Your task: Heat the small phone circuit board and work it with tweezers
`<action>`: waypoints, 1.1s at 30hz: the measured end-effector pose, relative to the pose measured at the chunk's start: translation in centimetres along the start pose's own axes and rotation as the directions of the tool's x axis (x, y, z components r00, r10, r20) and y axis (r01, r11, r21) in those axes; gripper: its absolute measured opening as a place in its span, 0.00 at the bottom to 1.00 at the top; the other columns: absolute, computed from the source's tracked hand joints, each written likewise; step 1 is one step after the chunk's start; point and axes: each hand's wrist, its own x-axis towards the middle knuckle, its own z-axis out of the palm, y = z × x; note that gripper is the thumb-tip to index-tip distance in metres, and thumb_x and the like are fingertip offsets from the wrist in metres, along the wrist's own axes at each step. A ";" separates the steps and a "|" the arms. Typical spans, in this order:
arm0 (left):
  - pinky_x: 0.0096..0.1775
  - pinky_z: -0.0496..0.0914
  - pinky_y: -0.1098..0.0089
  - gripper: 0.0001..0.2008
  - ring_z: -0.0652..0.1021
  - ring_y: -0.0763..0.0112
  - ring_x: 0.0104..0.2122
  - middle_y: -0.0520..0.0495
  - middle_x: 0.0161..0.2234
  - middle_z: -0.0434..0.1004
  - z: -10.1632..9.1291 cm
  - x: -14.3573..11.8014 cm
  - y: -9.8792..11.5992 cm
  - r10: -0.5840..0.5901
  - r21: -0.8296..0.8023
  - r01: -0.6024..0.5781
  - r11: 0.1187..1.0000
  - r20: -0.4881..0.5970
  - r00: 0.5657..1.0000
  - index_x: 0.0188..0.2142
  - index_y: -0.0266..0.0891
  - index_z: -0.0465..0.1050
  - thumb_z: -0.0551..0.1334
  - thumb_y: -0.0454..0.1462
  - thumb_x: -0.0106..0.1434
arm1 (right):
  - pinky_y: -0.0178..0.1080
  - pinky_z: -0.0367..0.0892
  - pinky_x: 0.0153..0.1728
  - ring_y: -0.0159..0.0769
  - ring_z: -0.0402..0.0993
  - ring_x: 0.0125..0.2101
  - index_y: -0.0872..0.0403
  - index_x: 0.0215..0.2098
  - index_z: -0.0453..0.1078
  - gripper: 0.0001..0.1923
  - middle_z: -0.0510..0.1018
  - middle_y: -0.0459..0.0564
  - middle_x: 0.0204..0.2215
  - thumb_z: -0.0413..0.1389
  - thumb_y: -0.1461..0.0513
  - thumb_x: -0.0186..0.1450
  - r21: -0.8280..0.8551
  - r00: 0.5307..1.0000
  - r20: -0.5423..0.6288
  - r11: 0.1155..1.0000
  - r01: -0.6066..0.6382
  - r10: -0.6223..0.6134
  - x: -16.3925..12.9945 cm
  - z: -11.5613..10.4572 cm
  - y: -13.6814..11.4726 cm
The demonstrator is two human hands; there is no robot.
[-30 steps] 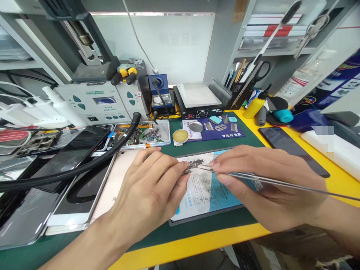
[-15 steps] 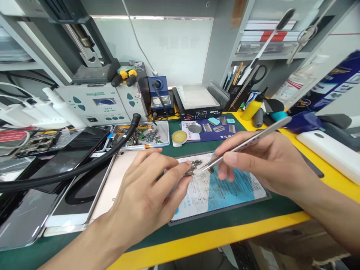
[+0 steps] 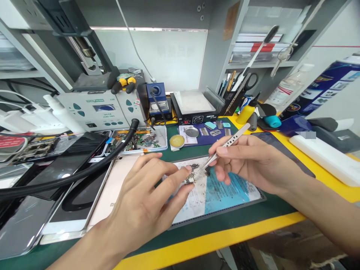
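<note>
The left hand (image 3: 146, 210) pinches a small circuit board (image 3: 189, 176) at its fingertips, just above the work mat (image 3: 225, 195). The right hand (image 3: 247, 161) grips one pair of tweezers (image 3: 225, 148), tips touching the board. The board could slip or a tiny part could flick off if the tweezers press or pry too hard. Counted: one board, one tweezers, one mat, two hands

Phone repair workshop: desk (image 3: 213, 240) w/ green mat, soldering station (image 3: 95, 110), hot plate (image 3: 194, 107), parts tray (image 3: 146, 139) of small boards, solder paste tin (image 3: 177, 141), several opened phones (image 3: 73, 195), tool holder (image 3: 233, 93) w/ scissors etc., shelving above.
</note>
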 end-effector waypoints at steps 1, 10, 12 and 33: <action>0.50 0.74 0.51 0.14 0.77 0.68 0.36 0.45 0.37 0.80 0.0 0.0 0.0 0.000 0.000 0.000 1.000 -0.001 1.000 0.47 0.35 0.76 0.70 0.31 0.62 | 0.31 0.76 0.23 0.35 0.81 0.23 0.61 0.35 0.81 0.06 0.83 0.53 0.24 0.66 0.64 0.63 0.008 1.000 0.012 1.000 -0.013 0.013 0.0 0.0 0.0; 0.49 0.73 0.53 0.14 0.78 0.69 0.36 0.45 0.37 0.80 0.1 -0.1 0.2 -0.004 0.002 0.004 1.000 -0.014 1.000 0.48 0.35 0.76 0.70 0.31 0.63 | 0.32 0.77 0.23 0.35 0.81 0.24 0.63 0.34 0.81 0.06 0.84 0.53 0.28 0.66 0.65 0.63 0.103 0.994 0.045 0.989 -0.107 0.103 0.2 0.0 0.4; 0.48 0.73 0.54 0.14 0.78 0.69 0.35 0.46 0.37 0.80 0.2 0.0 0.3 -0.006 -0.004 0.006 1.000 -0.020 1.000 0.47 0.35 0.76 0.70 0.31 0.62 | 0.32 0.77 0.24 0.34 0.81 0.24 0.64 0.33 0.81 0.07 0.83 0.53 0.27 0.66 0.64 0.64 0.100 0.991 0.047 0.987 -0.126 0.122 0.3 0.0 0.4; 0.49 0.76 0.56 0.13 0.78 0.70 0.35 0.45 0.35 0.81 0.2 0.6 1.1 -0.075 -0.099 0.065 0.993 -0.102 0.992 0.45 0.31 0.77 0.69 0.26 0.60 | 0.34 0.80 0.27 0.38 0.85 0.28 0.61 0.37 0.80 0.08 0.86 0.54 0.35 0.67 0.61 0.65 0.145 0.987 0.085 0.979 -0.146 0.135 -0.3 0.9 0.7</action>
